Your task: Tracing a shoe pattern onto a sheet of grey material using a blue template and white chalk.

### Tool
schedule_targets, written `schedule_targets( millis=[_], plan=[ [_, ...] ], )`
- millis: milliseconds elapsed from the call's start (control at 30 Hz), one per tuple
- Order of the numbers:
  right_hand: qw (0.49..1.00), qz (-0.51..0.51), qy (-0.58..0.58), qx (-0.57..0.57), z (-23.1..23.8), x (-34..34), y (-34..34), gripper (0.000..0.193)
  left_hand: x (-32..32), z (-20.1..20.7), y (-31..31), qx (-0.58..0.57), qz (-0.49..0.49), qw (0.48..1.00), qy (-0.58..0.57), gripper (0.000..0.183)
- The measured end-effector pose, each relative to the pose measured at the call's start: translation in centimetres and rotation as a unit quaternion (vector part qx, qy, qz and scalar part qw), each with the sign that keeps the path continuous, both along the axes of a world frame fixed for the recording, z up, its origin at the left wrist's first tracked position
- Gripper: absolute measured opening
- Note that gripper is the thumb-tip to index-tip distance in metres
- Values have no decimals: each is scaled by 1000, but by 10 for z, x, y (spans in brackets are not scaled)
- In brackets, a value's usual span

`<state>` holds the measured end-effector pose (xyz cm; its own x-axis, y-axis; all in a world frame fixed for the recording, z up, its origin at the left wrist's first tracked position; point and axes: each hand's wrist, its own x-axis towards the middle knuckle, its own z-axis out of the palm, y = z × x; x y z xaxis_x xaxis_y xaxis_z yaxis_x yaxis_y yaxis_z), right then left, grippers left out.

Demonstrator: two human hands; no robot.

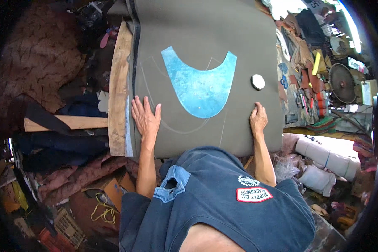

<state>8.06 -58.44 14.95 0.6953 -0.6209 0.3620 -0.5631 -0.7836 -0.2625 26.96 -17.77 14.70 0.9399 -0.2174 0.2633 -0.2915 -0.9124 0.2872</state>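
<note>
A worn light-blue template (203, 90), shaped like a wide bib with a curved notch at its top, lies flat on a dark grey-brown sheet (189, 25). Pale chalk-like lines curve out from beneath the template to its left, and another thin line runs below it. My left hand (145, 119) rests on the sheet near its left edge, open, palm down with fingers spread. Near the right edge, my right hand (258, 119) has its fingers drawn together; whatever it may hold is hidden. Beyond it sits a small round container (258, 82) with a white top and dark side.
A wooden board (118, 92) runs along the sheet's left side, and a wooden bar (67, 123) sticks out leftward. To the right, a cluttered surface holds hand tools, blue scissors (284, 81) and a round fan (342, 82). White wrapped bundles (327, 155) lie at the lower right.
</note>
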Motion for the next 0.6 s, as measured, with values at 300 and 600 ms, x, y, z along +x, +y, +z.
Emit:
schedule_targets(
  millis=[300, 600],
  plan=[
    [1000, 9, -13, 8, 0, 2, 0, 24, 11, 5, 9, -97, 13, 995, 33, 58],
    [1000, 13, -1, 0, -2, -2, -2, 26, 61, 16, 31, -98, 119, 984, 87, 27]
  ],
)
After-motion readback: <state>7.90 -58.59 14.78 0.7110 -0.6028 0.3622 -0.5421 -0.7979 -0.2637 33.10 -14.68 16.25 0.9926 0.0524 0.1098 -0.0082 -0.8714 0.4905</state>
